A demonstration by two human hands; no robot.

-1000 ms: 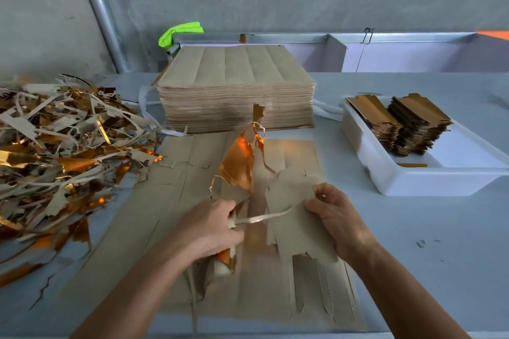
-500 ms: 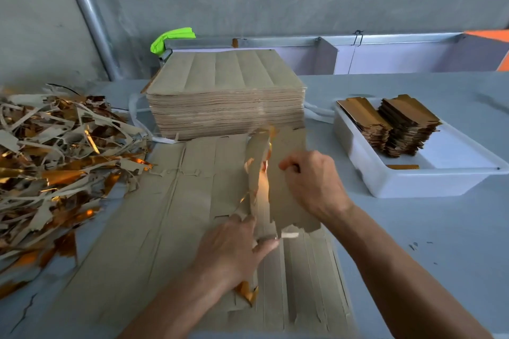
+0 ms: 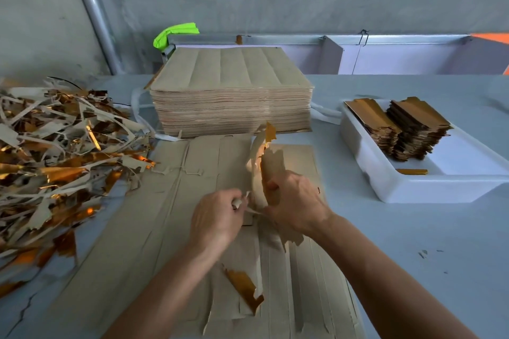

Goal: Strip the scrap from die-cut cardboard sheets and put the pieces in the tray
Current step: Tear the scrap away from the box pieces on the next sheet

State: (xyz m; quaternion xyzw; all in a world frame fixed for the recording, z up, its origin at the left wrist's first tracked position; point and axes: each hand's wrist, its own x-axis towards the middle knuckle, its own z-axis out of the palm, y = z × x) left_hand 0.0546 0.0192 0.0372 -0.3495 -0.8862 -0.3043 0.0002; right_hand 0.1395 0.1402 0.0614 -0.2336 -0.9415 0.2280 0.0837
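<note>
A brown die-cut cardboard sheet lies flat on the table in front of me, partly torn. My right hand grips a gold-backed piece that stands up from the sheet's middle. My left hand pinches a thin pale scrap strip right beside it; the two hands nearly touch. A torn gold scrap hangs below my left wrist. The white tray at the right holds two stacks of gold pieces.
A tall stack of uncut sheets stands behind the work sheet. A big heap of scrap strips fills the table's left side. A green cloth lies on the metal rail at the back wall.
My right hand has come down and toward me, closing round the raised piece. My left hand has turned from lying on the sheet to pinching the strip, and the hands have drawn together.
</note>
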